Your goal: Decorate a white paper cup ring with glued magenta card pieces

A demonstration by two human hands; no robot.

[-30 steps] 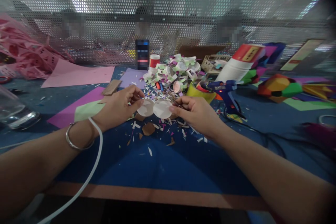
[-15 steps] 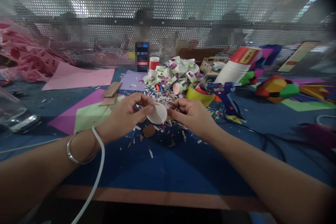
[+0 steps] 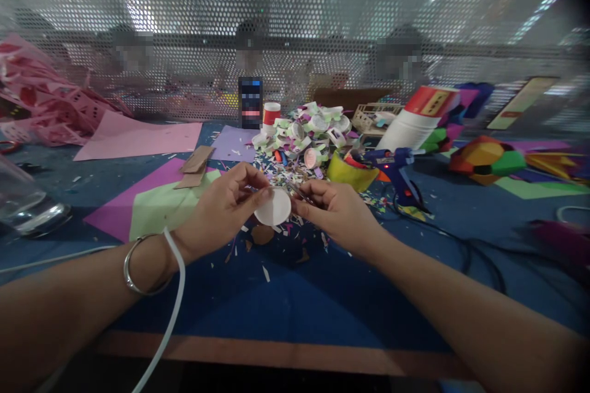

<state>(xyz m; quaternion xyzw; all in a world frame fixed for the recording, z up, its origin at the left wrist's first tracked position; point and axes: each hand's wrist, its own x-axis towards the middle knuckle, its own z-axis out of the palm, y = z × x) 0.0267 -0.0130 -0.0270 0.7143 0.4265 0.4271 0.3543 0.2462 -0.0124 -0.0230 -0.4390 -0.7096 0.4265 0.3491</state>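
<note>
My left hand (image 3: pixel 235 199) pinches a white round disc (image 3: pixel 273 207), like the bottom of a paper cup, by its left edge between thumb and fingers. Close against the disc's right side is my right hand (image 3: pixel 329 206), closed around a slim metal tool (image 3: pixel 302 194). Only a short piece of that tool shows, so its kind is unclear. Both hands are above the blue table, over paper scraps (image 3: pixel 288 230). Behind them rises a pile of cut paper-cup pieces (image 3: pixel 318 126) in white, pale green and purple.
A blue glue gun (image 3: pixel 397 172) leans by a yellow roll-shaped holder (image 3: pixel 353 172), its black cable trailing right. Stacked paper cups (image 3: pixel 410 123) lie tilted behind. At left are green paper (image 3: pixel 161 212), pink paper (image 3: pixel 147 137) and a clear glass (image 3: pixel 37 209). A phone (image 3: pixel 250 101) stands upright at the back.
The white disc has shifted slightly left and down, and its face looks flatter toward me. The metal tool beside it shows more clearly. Both hands keep their grip.
</note>
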